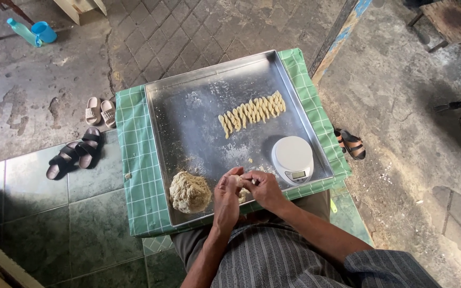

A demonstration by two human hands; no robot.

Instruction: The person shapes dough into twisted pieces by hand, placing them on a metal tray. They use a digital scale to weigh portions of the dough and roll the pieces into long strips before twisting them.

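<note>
My left hand (226,198) and my right hand (264,188) meet over the near edge of a large metal tray (198,90), both pinching a small piece of dough (239,182) between the fingers. A big rough lump of dough (189,192) rests on the tray just left of my left hand. Farther back lies a row of several twisted dough sticks (253,112). A small white kitchen scale (293,159) stands on the tray right of my right hand.
The tray sits on a green checked cloth (134,160) over a low table. Black sandals (74,153) and pale sandals (100,111) lie on the floor to the left, another sandal (352,144) to the right. A teal bottle and cup (32,32) stand far left.
</note>
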